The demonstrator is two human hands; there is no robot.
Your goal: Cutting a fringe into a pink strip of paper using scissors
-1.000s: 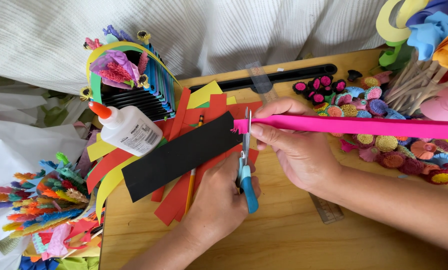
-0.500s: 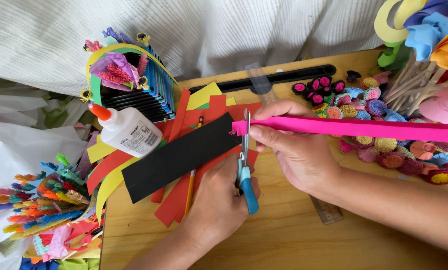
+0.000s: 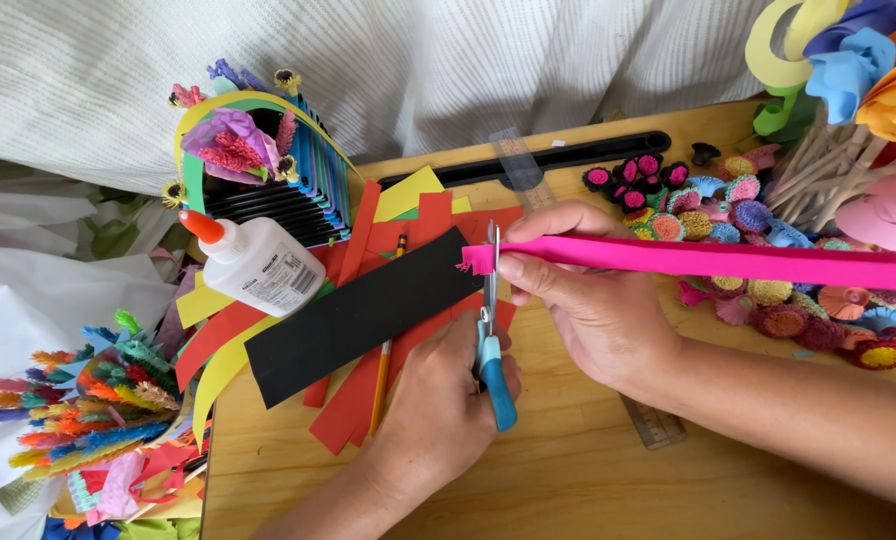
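The left hand (image 3: 438, 415) grips a pair of blue-handled scissors (image 3: 492, 340), fingers curled shut around the handle, with the blades pointing up toward twelve o'clock so that they meet the paper edge-on. The right hand (image 3: 593, 300) holds a long pink paper strip (image 3: 708, 262) level across the scene, its fingers pinching the strip just at three o'clock of the blades; gripping so close to the cut keeps the thin paper stiff where the blades bite. The strip's free end, at nine o'clock of the scissors, shows a short fringe of cuts, and the rest of it runs out to the right edge of the view, above a heap of rolled paper flowers (image 3: 768, 250).

Below the hands lies a wooden tabletop (image 3: 588, 480). At nine o'clock of the scissors a black paper strip (image 3: 358, 315) lies slantwise over a fan of red and yellow paper strips (image 3: 368, 400), close at hand as stock. A white glue bottle (image 3: 258, 265) with an orange cap lies on its side at ten o'clock. A clear ruler (image 3: 653, 425) shows from under the right wrist, and finished fringed pieces (image 3: 88, 400) are bunched at the left edge.
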